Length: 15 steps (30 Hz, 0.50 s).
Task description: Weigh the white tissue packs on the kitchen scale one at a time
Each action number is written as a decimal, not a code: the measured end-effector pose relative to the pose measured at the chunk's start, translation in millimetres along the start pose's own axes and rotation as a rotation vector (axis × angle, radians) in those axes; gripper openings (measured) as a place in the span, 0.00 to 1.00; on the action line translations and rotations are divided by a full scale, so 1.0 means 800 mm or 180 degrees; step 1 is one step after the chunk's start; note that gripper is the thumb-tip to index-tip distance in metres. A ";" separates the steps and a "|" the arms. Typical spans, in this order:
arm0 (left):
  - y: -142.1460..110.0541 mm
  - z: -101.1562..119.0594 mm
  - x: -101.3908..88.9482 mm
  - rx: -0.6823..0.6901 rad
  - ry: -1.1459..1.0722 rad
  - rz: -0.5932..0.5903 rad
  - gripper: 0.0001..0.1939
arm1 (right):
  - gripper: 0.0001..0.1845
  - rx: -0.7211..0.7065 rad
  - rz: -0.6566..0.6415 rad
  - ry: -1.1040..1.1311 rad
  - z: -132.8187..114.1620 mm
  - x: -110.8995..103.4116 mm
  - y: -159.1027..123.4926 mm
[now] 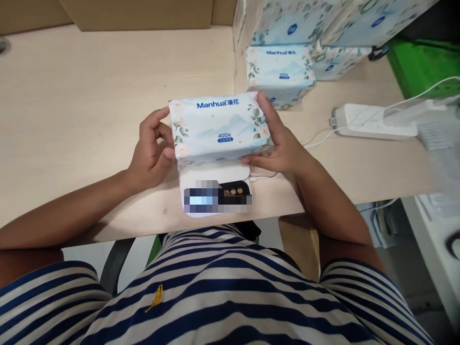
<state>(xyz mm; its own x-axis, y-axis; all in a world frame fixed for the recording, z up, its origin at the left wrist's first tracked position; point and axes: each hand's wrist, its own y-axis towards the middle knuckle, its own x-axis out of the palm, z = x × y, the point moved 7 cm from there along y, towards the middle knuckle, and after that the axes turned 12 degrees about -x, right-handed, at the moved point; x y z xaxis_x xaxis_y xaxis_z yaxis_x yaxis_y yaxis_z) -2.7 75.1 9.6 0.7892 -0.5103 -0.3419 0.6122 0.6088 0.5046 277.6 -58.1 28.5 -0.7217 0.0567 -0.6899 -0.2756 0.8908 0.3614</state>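
A pack of tissues [221, 127], white and pale blue with flowers and "Manhua" lettering, is between my hands above a white scale [215, 171]. My right hand [278, 141] grips its right end, the thumb at the lower front edge and the fingers along the side. At the left end, the curled fingers and thumb of my left hand [154, 148] press against the pack. The pack hides the back of the scale, so I cannot tell whether it rests there. The scale's display and part of its buttons are blurred out.
More tissue packs [280, 67] are stacked at the back right. A white power strip [373, 120] with cables lies on the right of the wooden table [89, 96]. Cardboard [143, 14] stands along the back. A brown box [300, 242] is below the table's front edge.
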 end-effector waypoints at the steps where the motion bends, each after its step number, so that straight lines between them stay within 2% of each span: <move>1: 0.001 0.004 -0.003 0.0193 0.0122 0.0068 0.42 | 0.72 -0.0004 0.0018 -0.0015 0.000 -0.001 0.000; 3: 0.004 0.005 -0.006 0.0355 0.0312 0.0074 0.42 | 0.72 -0.0044 0.0076 -0.0026 -0.001 -0.003 0.001; 5: 0.008 -0.002 -0.004 0.0214 0.0307 -0.0069 0.44 | 0.71 -0.0100 0.0162 0.0017 -0.002 -0.005 0.002; 8: 0.013 -0.009 0.007 -0.0008 0.0010 -0.0382 0.43 | 0.71 -0.0134 0.0315 0.0205 -0.003 -0.008 0.003; 12: 0.016 -0.007 0.024 -0.0022 -0.0373 -0.0708 0.40 | 0.71 0.0036 0.0467 0.0427 -0.003 -0.010 0.004; 15: 0.020 -0.011 0.027 -0.0200 -0.0445 -0.0598 0.36 | 0.69 0.0034 0.0429 0.0418 -0.007 -0.011 0.005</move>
<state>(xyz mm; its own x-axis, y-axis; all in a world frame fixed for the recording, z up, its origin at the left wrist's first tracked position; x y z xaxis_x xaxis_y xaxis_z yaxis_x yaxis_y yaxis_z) 24.2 79.0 3.6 0.6494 -0.6944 -0.3099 0.7528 0.5296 0.3909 279.3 -57.7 39.4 -0.8285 0.1171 -0.5475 -0.1645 0.8838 0.4380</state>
